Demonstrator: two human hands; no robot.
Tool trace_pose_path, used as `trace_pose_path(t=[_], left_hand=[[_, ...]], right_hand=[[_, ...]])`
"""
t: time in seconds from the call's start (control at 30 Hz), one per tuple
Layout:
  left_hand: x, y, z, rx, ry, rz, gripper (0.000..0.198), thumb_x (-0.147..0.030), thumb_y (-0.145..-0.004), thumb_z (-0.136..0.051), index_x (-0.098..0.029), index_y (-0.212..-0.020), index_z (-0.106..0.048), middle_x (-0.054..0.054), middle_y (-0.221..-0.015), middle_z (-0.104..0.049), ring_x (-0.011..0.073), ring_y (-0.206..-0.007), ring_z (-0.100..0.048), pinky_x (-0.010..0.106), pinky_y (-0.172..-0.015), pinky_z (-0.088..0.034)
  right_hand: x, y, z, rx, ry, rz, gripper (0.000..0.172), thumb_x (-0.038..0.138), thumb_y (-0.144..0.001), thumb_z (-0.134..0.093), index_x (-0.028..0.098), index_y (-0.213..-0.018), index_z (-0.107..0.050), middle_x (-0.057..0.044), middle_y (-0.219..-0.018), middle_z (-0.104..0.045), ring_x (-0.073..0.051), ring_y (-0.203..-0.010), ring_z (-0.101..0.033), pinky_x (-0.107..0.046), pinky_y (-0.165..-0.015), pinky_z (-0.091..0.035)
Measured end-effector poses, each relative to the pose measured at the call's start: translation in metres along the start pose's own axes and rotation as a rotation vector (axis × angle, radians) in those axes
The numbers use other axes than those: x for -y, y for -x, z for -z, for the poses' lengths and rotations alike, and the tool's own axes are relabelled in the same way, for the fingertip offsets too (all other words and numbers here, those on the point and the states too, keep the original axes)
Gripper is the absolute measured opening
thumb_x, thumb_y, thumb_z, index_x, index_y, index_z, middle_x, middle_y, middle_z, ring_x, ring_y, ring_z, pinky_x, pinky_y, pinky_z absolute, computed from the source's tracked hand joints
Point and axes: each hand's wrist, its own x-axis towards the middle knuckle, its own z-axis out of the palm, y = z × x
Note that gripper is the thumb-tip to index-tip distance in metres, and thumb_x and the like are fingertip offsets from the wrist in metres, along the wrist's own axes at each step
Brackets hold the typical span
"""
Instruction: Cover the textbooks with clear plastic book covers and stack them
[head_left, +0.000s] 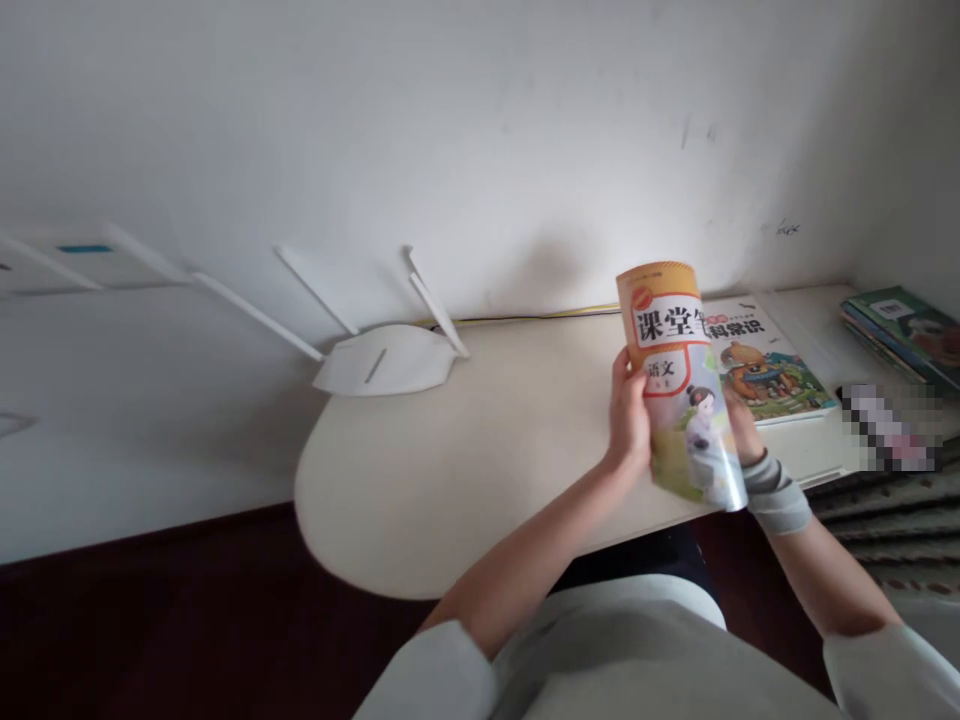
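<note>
I hold an orange-topped paperback book [679, 375] upright above the right part of a cream desk [465, 450]. My left hand [628, 415] grips its left edge, thumb on the cover. My right hand [742, 425] holds the right edge from behind, mostly hidden by the book, a grey band on the wrist. The cover bends slightly and shows large characters and a cartoon figure.
A second illustrated book [765, 365] lies flat on the desk behind the held one. A stack of green books [904, 335] sits at the far right. A white router [382, 360] with several antennas stands by the wall. The desk's rounded end is at the left.
</note>
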Motion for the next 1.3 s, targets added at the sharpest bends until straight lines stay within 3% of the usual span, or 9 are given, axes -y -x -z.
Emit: trace_pose_path(t=[0.13, 0.27, 0.33, 0.43, 0.67, 0.9, 1.07, 1.2, 1.3], left_hand=[[0.038, -0.037, -0.052, 0.135, -0.302, -0.129, 0.052, -0.045, -0.084, -0.048, -0.021, -0.128, -0.036, 0.011, -0.127, -0.052, 0.0228, -0.116, -0.05, 0.034, -0.096, -0.04], [0.068, -0.079, -0.081, 0.209, -0.835, -0.034, 0.086, -0.057, -0.076, -0.054, -0.011, -0.139, -0.02, 0.02, -0.141, -0.036, 0.0305, -0.131, -0.033, 0.041, -0.106, -0.029], [0.081, -0.092, -0.085, 0.25, -1.088, -0.002, 0.095, -0.064, -0.075, -0.048, -0.009, -0.143, -0.009, 0.02, -0.148, -0.024, 0.0319, -0.138, -0.018, 0.047, -0.108, -0.022], [0.099, -0.098, -0.079, 0.318, -1.347, 0.008, 0.094, -0.069, -0.078, -0.033, -0.01, -0.145, -0.003, 0.016, -0.152, -0.014, 0.0313, -0.14, -0.003, 0.055, -0.108, -0.017], [0.125, -0.095, -0.06, 0.412, -1.596, -0.034, 0.082, -0.06, -0.083, -0.028, -0.006, -0.143, -0.016, 0.02, -0.152, -0.009, 0.0337, -0.14, -0.004, 0.057, -0.107, -0.014], [0.13, -0.099, -0.06, 0.392, -1.612, -0.048, 0.082, -0.06, -0.081, -0.031, -0.008, -0.144, -0.016, 0.016, -0.153, -0.007, 0.0332, -0.14, -0.006, 0.056, -0.107, -0.016], [0.126, -0.097, -0.063, 0.385, -1.573, -0.032, 0.081, -0.06, -0.083, -0.03, -0.009, -0.143, -0.017, 0.018, -0.152, -0.009, 0.0333, -0.139, -0.008, 0.055, -0.108, -0.016], [0.098, -0.082, -0.055, 0.401, -1.48, -0.005, 0.078, -0.06, -0.085, -0.029, -0.014, -0.145, -0.01, 0.016, -0.153, -0.003, 0.0326, -0.14, -0.006, 0.057, -0.106, -0.019], [0.059, -0.056, -0.028, 0.587, -1.476, -0.05, 0.075, -0.055, -0.085, -0.037, -0.019, -0.145, -0.01, 0.015, -0.153, -0.003, 0.032, -0.14, -0.004, 0.059, -0.106, -0.015]], right_hand=[[-0.068, -0.027, 0.025, -0.138, -0.155, -0.328, 0.046, 0.031, -0.091, -0.028, 0.012, -0.125, -0.052, -0.013, -0.112, -0.062, -0.025, -0.098, -0.059, -0.036, -0.084, -0.046], [-0.134, -0.051, 0.047, -0.114, -0.05, -0.61, 0.044, 0.025, -0.091, -0.025, 0.008, -0.117, -0.057, -0.015, -0.107, -0.065, -0.02, -0.092, -0.061, -0.03, -0.077, -0.046], [-0.156, -0.057, 0.052, -0.079, 0.024, -0.671, 0.042, 0.026, -0.09, -0.029, 0.007, -0.109, -0.062, -0.018, -0.108, -0.064, -0.022, -0.095, -0.06, -0.03, -0.076, -0.044], [-0.175, -0.061, 0.048, 0.02, 0.091, -0.699, 0.042, 0.031, -0.09, -0.035, 0.007, -0.094, -0.069, -0.021, -0.1, -0.067, -0.024, -0.089, -0.061, -0.03, -0.071, -0.042], [-0.173, -0.063, 0.02, 0.128, 0.241, -0.697, 0.037, 0.021, -0.088, -0.036, 0.009, -0.098, -0.069, -0.021, -0.106, -0.064, -0.025, -0.093, -0.061, -0.033, -0.075, -0.044], [-0.152, -0.055, 0.012, 0.055, 0.399, -0.612, 0.034, 0.023, -0.087, -0.041, 0.008, -0.106, -0.064, -0.025, -0.112, -0.056, -0.031, -0.109, -0.049, -0.04, -0.08, -0.042], [-0.159, -0.059, 0.015, 0.089, 0.382, -0.547, 0.029, 0.028, -0.083, -0.054, 0.01, -0.103, -0.065, -0.02, -0.109, -0.058, -0.027, -0.099, -0.053, -0.033, -0.076, -0.04], [-0.192, -0.059, 0.045, 0.058, 0.351, -0.591, 0.03, 0.024, -0.089, -0.042, 0.011, -0.103, -0.066, -0.018, -0.103, -0.062, -0.02, -0.093, -0.055, -0.028, -0.074, -0.036], [-0.224, -0.04, 0.086, -0.057, 0.387, -0.703, 0.036, 0.02, -0.09, -0.036, 0.005, -0.113, -0.061, -0.025, -0.108, -0.059, -0.022, -0.099, -0.053, -0.031, -0.073, -0.034]])
